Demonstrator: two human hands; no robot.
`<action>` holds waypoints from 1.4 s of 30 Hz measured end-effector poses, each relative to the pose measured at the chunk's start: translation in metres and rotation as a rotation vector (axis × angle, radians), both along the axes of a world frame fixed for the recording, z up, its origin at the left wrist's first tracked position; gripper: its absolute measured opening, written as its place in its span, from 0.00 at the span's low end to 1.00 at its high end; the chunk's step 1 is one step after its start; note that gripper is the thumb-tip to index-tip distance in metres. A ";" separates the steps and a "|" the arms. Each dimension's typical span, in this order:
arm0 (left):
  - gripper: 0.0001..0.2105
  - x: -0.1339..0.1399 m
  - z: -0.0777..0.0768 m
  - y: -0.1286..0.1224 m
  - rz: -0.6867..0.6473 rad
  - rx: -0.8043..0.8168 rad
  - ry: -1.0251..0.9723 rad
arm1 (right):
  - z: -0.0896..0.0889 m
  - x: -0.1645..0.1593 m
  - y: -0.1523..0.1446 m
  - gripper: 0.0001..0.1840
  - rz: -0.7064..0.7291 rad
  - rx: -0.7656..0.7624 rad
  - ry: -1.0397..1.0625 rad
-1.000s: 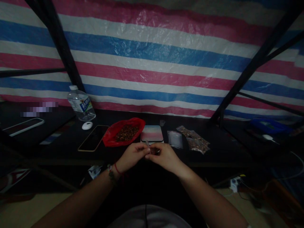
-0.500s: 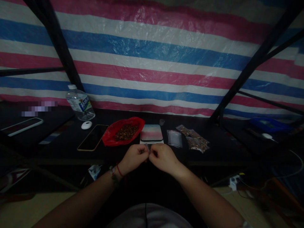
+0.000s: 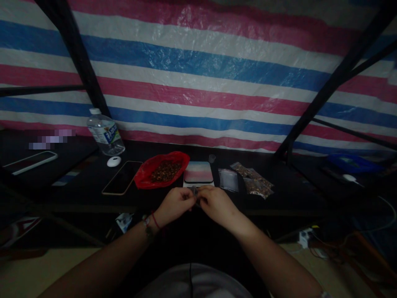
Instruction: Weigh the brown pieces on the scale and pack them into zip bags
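Observation:
My left hand [image 3: 178, 203] and my right hand [image 3: 215, 206] meet at the front edge of the black table, fingers closed on a small clear plastic bag [image 3: 195, 191]. Most of the bag is hidden by my fingers. Just behind them lies a small scale [image 3: 198, 172] with a pink and blue top. To its left rests an open red plastic bag [image 3: 144, 171] holding brown, grain-like bits [image 3: 166, 171]. On the right are a stack of flat clear bags [image 3: 228, 180] and several filled clear bags [image 3: 256, 181]. A small clear cup [image 3: 211, 158] stands behind the scale.
At the left are a phone [image 3: 123, 178], a white round case [image 3: 113, 161], a plastic bottle [image 3: 106, 133] and another phone [image 3: 32, 161]. Dark metal posts [image 3: 83, 62] flank the table before a striped plastic sheet [image 3: 198, 74]. A blue item [image 3: 353, 163] lies far right.
My right hand's fingers have loosened and shifted a little on the small bag, with more of it showing between my hands. The view has tilted slightly; the table items stay in place.

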State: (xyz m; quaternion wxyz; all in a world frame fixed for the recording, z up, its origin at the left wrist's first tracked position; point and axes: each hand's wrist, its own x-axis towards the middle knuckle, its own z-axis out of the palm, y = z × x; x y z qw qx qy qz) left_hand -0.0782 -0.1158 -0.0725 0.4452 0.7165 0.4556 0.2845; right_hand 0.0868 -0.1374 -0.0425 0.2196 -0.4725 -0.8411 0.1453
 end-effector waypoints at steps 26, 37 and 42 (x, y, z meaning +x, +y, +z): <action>0.15 -0.035 0.003 0.030 -0.079 -0.508 -0.735 | -0.003 0.034 0.025 0.14 -0.031 -0.070 0.532; 0.20 -0.100 0.038 0.059 0.509 0.189 -0.169 | -0.014 0.036 0.033 0.09 -0.058 -0.125 0.502; 0.20 -0.114 0.034 0.065 0.486 0.434 0.360 | -0.013 0.035 0.032 0.09 -0.036 -0.140 0.436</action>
